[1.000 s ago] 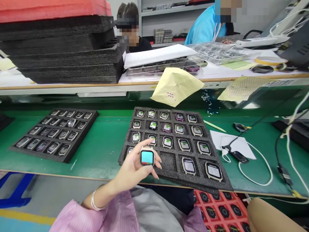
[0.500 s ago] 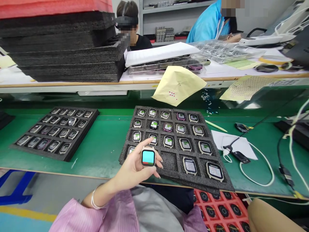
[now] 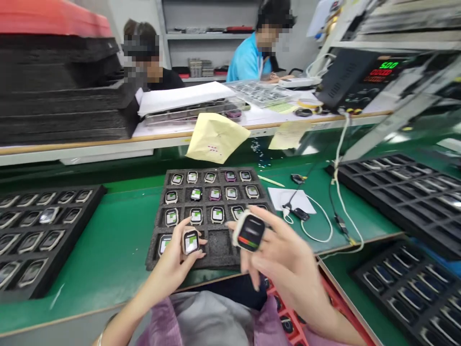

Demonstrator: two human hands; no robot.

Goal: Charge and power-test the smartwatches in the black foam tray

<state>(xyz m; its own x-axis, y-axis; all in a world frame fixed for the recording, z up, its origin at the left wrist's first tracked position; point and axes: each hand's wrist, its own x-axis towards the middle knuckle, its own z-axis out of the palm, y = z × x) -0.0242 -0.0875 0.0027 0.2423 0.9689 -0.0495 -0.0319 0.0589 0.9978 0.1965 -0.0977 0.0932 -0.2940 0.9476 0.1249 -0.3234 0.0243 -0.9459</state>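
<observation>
My left hand (image 3: 180, 250) holds a strapless smartwatch (image 3: 191, 241) between thumb and fingers, its lit screen showing white and green. To its right, my right hand (image 3: 284, 259) grips a second smartwatch (image 3: 251, 232) with a pale case, its dark screen carrying a red-orange band. Both hands are over the near part of a black foam tray (image 3: 153, 247) that carries rows of watches with lit screens. One bare pocket (image 3: 219, 242) shows between the two hands. The right hand and its watch cover the tray's near right corner.
Another foam tray of watches (image 3: 97, 202) lies at left, with more trays (image 3: 396, 211) at right. White cables (image 3: 338, 163) and a white sheet (image 3: 279, 199) are right of the middle tray. A red tray (image 3: 293, 327) sits below the table edge. Two people work behind the shelf.
My right hand has come into view with a second watch. The left hand's watch screen went from cyan to white and green. The camera has turned right, bringing more trays and a power supply into view.
</observation>
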